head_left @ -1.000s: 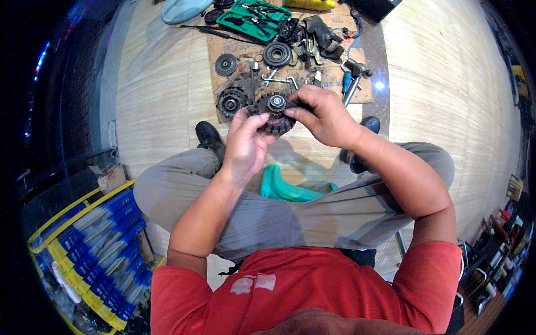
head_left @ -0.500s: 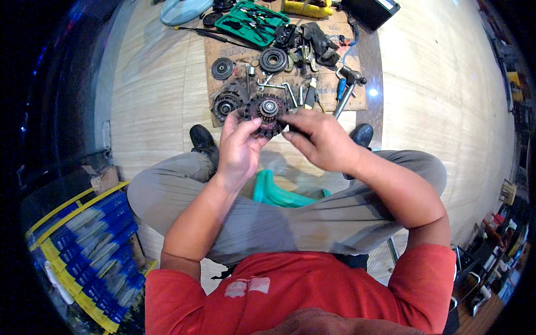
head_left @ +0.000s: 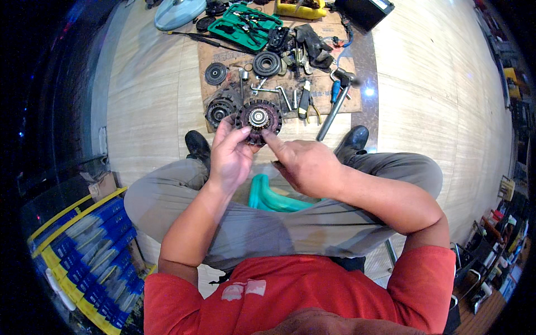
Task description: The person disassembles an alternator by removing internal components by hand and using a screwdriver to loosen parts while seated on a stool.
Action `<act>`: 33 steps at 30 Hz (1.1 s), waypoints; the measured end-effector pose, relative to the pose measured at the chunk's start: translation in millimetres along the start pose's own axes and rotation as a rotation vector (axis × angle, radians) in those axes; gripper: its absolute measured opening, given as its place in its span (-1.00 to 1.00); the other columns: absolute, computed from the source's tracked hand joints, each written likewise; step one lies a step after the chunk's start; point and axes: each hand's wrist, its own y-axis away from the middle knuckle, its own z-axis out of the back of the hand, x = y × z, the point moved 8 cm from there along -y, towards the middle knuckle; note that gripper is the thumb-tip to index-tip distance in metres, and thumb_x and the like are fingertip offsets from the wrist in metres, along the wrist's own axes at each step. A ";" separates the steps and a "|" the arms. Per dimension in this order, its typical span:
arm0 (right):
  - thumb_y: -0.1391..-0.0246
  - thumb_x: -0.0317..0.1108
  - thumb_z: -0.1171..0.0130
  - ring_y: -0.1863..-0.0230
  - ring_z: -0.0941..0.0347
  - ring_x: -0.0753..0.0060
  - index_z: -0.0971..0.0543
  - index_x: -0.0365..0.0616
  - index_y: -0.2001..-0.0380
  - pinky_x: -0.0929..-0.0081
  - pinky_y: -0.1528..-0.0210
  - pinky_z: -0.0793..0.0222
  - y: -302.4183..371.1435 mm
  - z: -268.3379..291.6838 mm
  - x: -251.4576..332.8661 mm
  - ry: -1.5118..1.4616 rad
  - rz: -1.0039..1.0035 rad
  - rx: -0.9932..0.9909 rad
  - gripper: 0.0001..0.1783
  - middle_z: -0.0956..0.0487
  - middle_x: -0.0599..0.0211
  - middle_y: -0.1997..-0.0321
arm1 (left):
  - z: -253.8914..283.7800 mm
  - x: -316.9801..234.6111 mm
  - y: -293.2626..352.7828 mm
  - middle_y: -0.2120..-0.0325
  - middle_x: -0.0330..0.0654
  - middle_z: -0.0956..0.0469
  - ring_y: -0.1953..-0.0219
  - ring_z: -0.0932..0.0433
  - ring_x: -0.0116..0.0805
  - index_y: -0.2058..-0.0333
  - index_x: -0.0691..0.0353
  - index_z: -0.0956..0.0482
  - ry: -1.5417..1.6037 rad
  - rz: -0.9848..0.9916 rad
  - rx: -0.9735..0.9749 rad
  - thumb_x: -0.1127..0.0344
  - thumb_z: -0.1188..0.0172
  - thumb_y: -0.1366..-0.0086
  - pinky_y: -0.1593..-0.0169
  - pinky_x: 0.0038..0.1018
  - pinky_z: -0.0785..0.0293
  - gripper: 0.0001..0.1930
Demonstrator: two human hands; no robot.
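Note:
A dark, round toothed gear-like part (head_left: 273, 114) with a shiny bearing at its centre is held up between my knees. My left hand (head_left: 230, 159) grips it from the lower left, the thumb lying across its face. My right hand (head_left: 310, 164) has its index finger stretched out, the tip touching the part's face just below the bearing. The other right fingers are folded back and partly hidden. Just beyond the part, a dark round housing (head_left: 220, 109) lies on a cardboard sheet (head_left: 262, 125).
Two black pulleys (head_left: 267, 64), wrenches (head_left: 283, 95), a utility knife (head_left: 304, 100), pliers (head_left: 314, 111) and a long-handled ratchet (head_left: 335, 114) lie on the cardboard. Behind them sits an open green tool case (head_left: 245, 25). A green curved object (head_left: 273, 198) stands between my legs; blue-and-yellow racking (head_left: 84, 257) is at left.
My right hand has gone from gripping the toothed part's right edge to touching its face with one finger. The part has tilted to face upward more. The view has shifted slightly.

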 end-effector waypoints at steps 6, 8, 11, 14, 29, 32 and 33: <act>-0.11 -0.36 -0.15 0.30 -0.54 -0.21 -0.50 -0.31 0.14 0.07 0.26 -0.45 -4.0 45.2 -49.7 -0.342 -0.402 -0.238 -0.71 -0.59 -0.15 0.39 | -9.5 -6.6 0.0 -0.03 0.04 -0.43 -0.05 -0.52 -0.12 -0.11 0.37 -0.18 0.014 -0.015 0.019 0.53 0.05 -0.25 -0.11 -0.15 -0.50 -0.57; -0.10 -0.32 -0.18 0.31 -0.55 -0.19 -0.53 -0.34 0.21 0.09 0.27 -0.45 -3.7 40.1 -60.8 -0.412 -0.470 -0.225 -0.72 -0.59 -0.16 0.39 | -9.9 -7.4 0.3 -0.02 0.04 -0.44 -0.05 -0.52 -0.12 -0.11 0.37 -0.18 0.010 -0.020 0.022 0.53 0.05 -0.25 -0.10 -0.16 -0.50 -0.56; -0.08 -0.27 -0.22 0.35 -0.57 -0.13 -0.56 -0.35 0.26 0.15 0.29 -0.45 -3.0 24.6 -69.7 -0.536 -0.497 -0.186 -0.69 -0.60 -0.12 0.42 | -10.2 -7.4 0.5 -0.01 0.04 -0.45 -0.04 -0.52 -0.12 -0.11 0.37 -0.18 0.001 -0.021 0.037 0.53 0.05 -0.24 -0.08 -0.18 -0.51 -0.56; -0.06 -0.22 -0.25 0.40 -0.57 -0.03 -0.58 -0.35 0.29 0.20 0.31 -0.44 -2.3 13.5 -74.0 -0.593 -0.543 -0.130 -0.66 -0.59 -0.07 0.47 | -10.5 -5.8 0.7 -0.03 0.04 -0.44 -0.07 -0.50 -0.11 -0.13 0.34 -0.19 -0.029 -0.020 0.041 0.52 0.05 -0.24 -0.12 -0.17 -0.48 -0.55; 0.02 -0.10 -0.36 0.44 -0.57 0.08 -0.58 -0.40 0.34 0.20 0.33 -0.44 -4.1 4.0 -79.2 -0.548 -0.579 -0.061 -0.53 -0.58 -0.09 0.52 | -7.4 -2.8 4.6 0.02 0.04 -0.42 -0.02 -0.50 -0.16 -0.08 0.32 -0.19 -0.057 -0.022 0.034 0.57 0.01 -0.21 -0.10 -0.18 -0.51 -0.56; 0.01 -0.10 -0.36 0.49 -0.56 0.18 -0.56 -0.42 0.35 0.24 0.40 -0.44 -3.9 2.2 -79.2 -0.579 -0.587 -0.061 -0.52 -0.58 -0.03 0.55 | -6.8 -1.6 4.7 0.02 0.04 -0.42 -0.02 -0.50 -0.16 -0.08 0.31 -0.19 -0.061 -0.023 0.043 0.58 0.01 -0.21 -0.10 -0.18 -0.51 -0.56; 0.00 -0.11 -0.36 0.52 -0.55 0.23 -0.55 -0.42 0.35 0.26 0.43 -0.43 -3.8 2.4 -77.2 -0.612 -0.624 -0.039 -0.53 -0.58 0.01 0.56 | -6.5 -1.0 4.9 0.02 0.04 -0.42 -0.02 -0.50 -0.17 -0.08 0.31 -0.19 -0.057 -0.025 0.044 0.58 0.01 -0.21 -0.09 -0.18 -0.51 -0.56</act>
